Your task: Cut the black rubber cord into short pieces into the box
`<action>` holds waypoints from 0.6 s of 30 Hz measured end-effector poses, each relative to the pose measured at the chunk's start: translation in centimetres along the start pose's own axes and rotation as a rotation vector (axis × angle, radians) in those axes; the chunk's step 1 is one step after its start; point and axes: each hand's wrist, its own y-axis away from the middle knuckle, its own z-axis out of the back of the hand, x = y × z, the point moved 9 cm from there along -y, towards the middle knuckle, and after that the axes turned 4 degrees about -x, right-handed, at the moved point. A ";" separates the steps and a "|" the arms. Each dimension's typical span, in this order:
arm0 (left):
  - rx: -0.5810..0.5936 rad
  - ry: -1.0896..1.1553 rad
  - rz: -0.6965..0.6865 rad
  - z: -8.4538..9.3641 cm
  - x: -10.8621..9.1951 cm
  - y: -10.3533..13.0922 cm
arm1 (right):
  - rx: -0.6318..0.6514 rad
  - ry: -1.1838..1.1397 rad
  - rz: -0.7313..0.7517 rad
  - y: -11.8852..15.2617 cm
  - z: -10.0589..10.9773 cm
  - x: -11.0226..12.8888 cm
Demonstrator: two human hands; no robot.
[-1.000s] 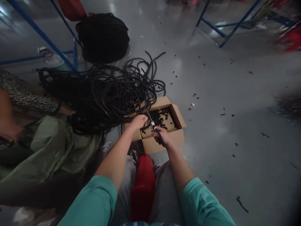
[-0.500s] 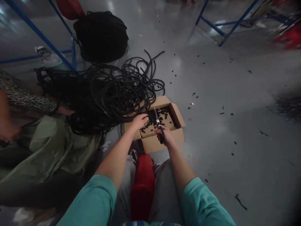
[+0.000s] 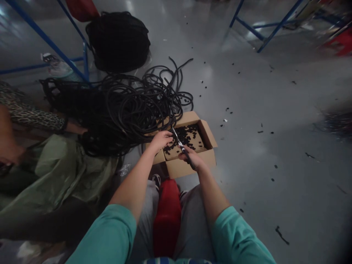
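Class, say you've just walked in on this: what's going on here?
The person's right hand grips a black-handled metal cutting tool over an open brown cardboard box containing small black pieces. The left hand is close to the tool; whether it holds anything is unclear. A loose tangle of black cord lies left of the box.

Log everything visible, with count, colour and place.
Box: one, brown, centre
Pieces: many, black, in box, on floor
Cutting tool: one, black-handled, over box
Cord tangle: one, black, left of box
Bundle: one, black, behind tangle
Frames: two, blue, upper left, right
Seat: one, red, bottom centre
Sheet: one, green, left
Co-worker's hand: one, bare, left
Sleeves: two, teal, bottom
Left hand: one, bare, over box's left side
Right hand: one, bare, holding tool
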 end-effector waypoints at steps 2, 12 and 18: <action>0.001 -0.004 0.006 0.2 0.2 0.0 | 0.016 0.004 0.000 -0.1 -0.1 0.0; 0.007 -0.186 -0.063 0.8 0.3 -0.6 | 0.042 0.034 -0.031 0.0 -0.4 -0.1; 0.012 -0.306 -0.144 0.8 -0.4 -0.5 | 0.061 0.023 -0.029 -0.1 -0.7 -0.1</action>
